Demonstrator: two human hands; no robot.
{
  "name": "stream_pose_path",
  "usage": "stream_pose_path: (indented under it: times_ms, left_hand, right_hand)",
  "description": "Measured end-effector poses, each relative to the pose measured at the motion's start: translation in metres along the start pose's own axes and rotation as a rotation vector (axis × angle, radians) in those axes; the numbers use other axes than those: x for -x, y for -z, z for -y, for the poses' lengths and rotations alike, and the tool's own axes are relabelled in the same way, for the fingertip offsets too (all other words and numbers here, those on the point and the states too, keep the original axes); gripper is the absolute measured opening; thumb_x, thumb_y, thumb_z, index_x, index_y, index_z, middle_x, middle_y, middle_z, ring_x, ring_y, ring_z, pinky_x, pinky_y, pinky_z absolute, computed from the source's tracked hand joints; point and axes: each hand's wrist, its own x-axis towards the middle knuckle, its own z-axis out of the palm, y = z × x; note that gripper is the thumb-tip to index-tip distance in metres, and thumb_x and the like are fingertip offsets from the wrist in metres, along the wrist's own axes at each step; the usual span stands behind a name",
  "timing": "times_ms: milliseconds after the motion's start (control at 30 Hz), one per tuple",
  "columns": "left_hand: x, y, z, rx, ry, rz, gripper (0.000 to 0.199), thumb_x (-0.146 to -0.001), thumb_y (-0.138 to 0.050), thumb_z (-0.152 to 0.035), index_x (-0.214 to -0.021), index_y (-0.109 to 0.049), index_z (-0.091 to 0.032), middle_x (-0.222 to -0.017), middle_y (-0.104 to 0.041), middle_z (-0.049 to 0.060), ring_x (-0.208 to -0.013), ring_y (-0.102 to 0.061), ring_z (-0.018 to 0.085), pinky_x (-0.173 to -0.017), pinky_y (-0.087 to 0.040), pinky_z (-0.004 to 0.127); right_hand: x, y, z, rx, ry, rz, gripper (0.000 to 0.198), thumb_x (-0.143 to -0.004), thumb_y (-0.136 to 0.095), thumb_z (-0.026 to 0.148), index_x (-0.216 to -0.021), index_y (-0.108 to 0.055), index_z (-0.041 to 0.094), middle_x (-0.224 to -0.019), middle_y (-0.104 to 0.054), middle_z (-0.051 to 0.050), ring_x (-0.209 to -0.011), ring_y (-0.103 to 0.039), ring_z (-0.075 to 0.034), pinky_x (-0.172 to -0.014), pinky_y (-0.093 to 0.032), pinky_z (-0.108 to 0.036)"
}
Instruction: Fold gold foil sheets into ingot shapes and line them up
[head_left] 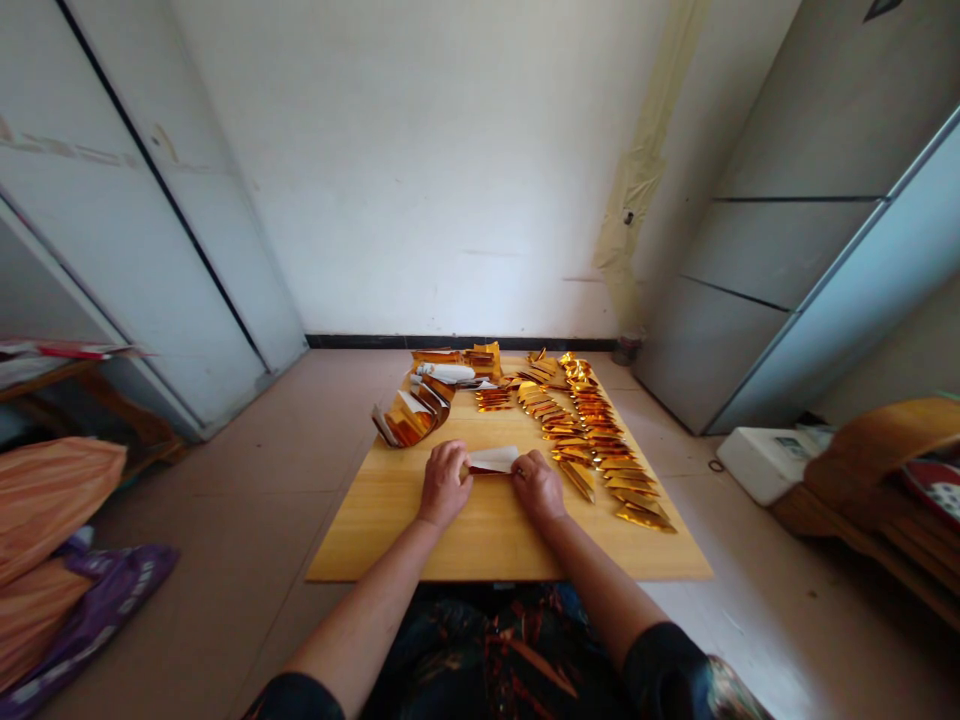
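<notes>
Between my two hands a sheet of foil paper point(493, 459) is held just above the wooden board, its white side up and a dark edge along the near side. My left hand point(447, 482) is closed on its left end, and my right hand point(538, 484) grips the right end. Rows of folded gold foil pieces point(606, 440) lie to the right of my right hand. Beyond my left hand stands a curved stack of gold and white foil sheets point(412, 415).
The wooden board point(390, 530) forms the work surface. At its back lie a white rolled item point(446, 372) and more gold foil point(480, 357). A refrigerator point(757, 250) and a wooden chair point(870, 490) stand right; orange and purple bags point(60, 520) lie left.
</notes>
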Motion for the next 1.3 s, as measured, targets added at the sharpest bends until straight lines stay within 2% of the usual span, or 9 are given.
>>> stream_pose_path:
  times_ms: [200,367,500,767,933,1167,1300]
  left_hand:
    - [0.0,-0.001,0.0,-0.028,-0.059,0.002,0.015,-0.069,-0.054,-0.006,-0.068,-0.055,-0.021,-0.111,-0.055,0.006,-0.111,-0.046,0.023,-0.096,-0.041,0.037]
    - [0.0,-0.005,0.004,-0.025,-0.098,-0.018,0.026,-0.064,-0.056,-0.003,-0.08,-0.064,-0.022,-0.109,-0.057,0.005,-0.109,-0.047,0.023,-0.095,-0.041,0.039]
    - [0.0,-0.006,0.005,-0.032,-0.098,-0.029,0.03,-0.067,-0.058,-0.005,-0.09,-0.065,-0.023,-0.108,-0.056,0.006,-0.107,-0.048,0.023,-0.094,-0.042,0.039]
    - [-0.001,0.0,-0.002,-0.029,-0.05,-0.001,0.022,-0.068,-0.058,-0.006,-0.085,-0.059,-0.02,-0.096,-0.058,0.005,-0.099,-0.048,0.021,-0.09,-0.042,0.036]
    - [-0.001,-0.001,0.0,-0.029,-0.049,0.031,0.019,-0.069,-0.057,-0.006,-0.081,-0.061,-0.02,-0.093,-0.058,0.005,-0.098,-0.048,0.021,-0.088,-0.042,0.035]
    - [-0.001,-0.004,0.002,-0.062,-0.053,0.037,0.032,-0.072,-0.059,-0.009,-0.099,-0.067,-0.024,-0.099,-0.057,0.006,-0.099,-0.048,0.022,-0.087,-0.043,0.036]
    - [-0.001,-0.004,0.0,-0.075,-0.066,0.061,0.017,-0.077,-0.059,-0.014,-0.086,-0.07,-0.023,-0.098,-0.058,0.005,-0.098,-0.048,0.022,-0.086,-0.043,0.036]
  right_hand:
    - [0.001,-0.002,-0.002,-0.018,0.022,-0.041,0.017,-0.081,-0.051,0.013,-0.082,-0.067,0.021,-0.087,-0.06,-0.002,-0.071,-0.054,-0.011,-0.06,-0.033,-0.02]
    - [0.002,-0.004,-0.004,-0.043,0.067,-0.082,0.019,-0.079,-0.05,0.011,-0.079,-0.067,0.02,-0.085,-0.06,-0.002,-0.069,-0.053,-0.011,-0.06,-0.033,-0.02]
    - [0.002,-0.005,-0.005,-0.044,0.069,-0.096,0.019,-0.08,-0.05,0.012,-0.078,-0.067,0.02,-0.084,-0.06,-0.002,-0.068,-0.053,-0.011,-0.059,-0.033,-0.02]
    - [0.002,-0.005,-0.004,-0.049,0.074,-0.077,0.017,-0.08,-0.051,0.014,-0.079,-0.066,0.021,-0.086,-0.06,-0.002,-0.07,-0.054,-0.011,-0.059,-0.033,-0.02]
    - [0.002,-0.005,-0.004,-0.034,0.076,-0.064,0.016,-0.082,-0.051,0.015,-0.079,-0.066,0.021,-0.086,-0.06,-0.002,-0.07,-0.054,-0.011,-0.058,-0.033,-0.02]
    - [0.002,-0.008,-0.007,-0.06,0.106,-0.075,0.015,-0.081,-0.051,0.015,-0.078,-0.064,0.022,-0.086,-0.06,-0.001,-0.07,-0.055,-0.012,-0.059,-0.035,-0.02]
    - [0.001,-0.011,-0.009,-0.082,0.1,-0.119,0.024,-0.078,-0.05,0.013,-0.094,-0.063,0.023,-0.095,-0.06,-0.002,-0.073,-0.056,-0.013,-0.061,-0.039,-0.022]
